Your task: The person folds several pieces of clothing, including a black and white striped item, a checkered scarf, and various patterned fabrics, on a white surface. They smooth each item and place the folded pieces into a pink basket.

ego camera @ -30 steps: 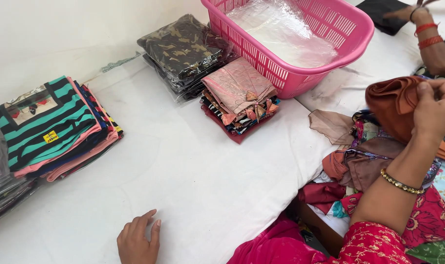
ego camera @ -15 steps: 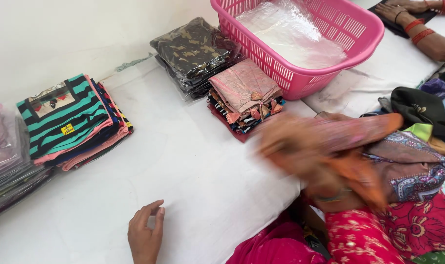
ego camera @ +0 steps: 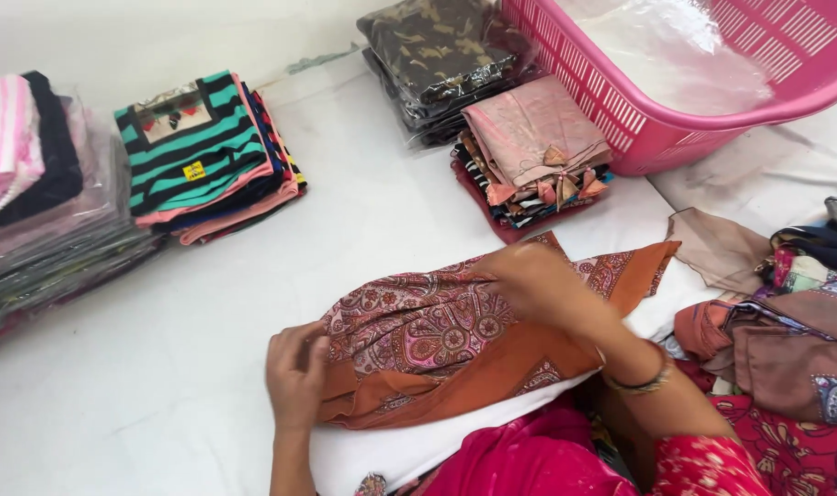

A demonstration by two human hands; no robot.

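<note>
An orange and pink paisley scarf (ego camera: 437, 340) lies spread across the white surface (ego camera: 161, 386) in front of me. My left hand (ego camera: 294, 372) grips the scarf's left edge. Across the cloth's upper middle reaches my right hand (ego camera: 529, 280), blurred, its fingers pinching the fabric; a bangle sits on that wrist. A heap of loose scarves (ego camera: 786, 321) lies at the right.
A pink plastic basket (ego camera: 676, 119) holding clear plastic stands at the top right. Beside it are a stack of folded scarves (ego camera: 529, 156) and dark packaged cloths (ego camera: 437, 55). Striped folded garments (ego camera: 198, 156) and bagged clothes (ego camera: 42, 202) lie at the left.
My right hand has pulled the paisley scarf from the heap at the right and laid it on the white surface. My left hand has moved up and taken hold of its left edge.
</note>
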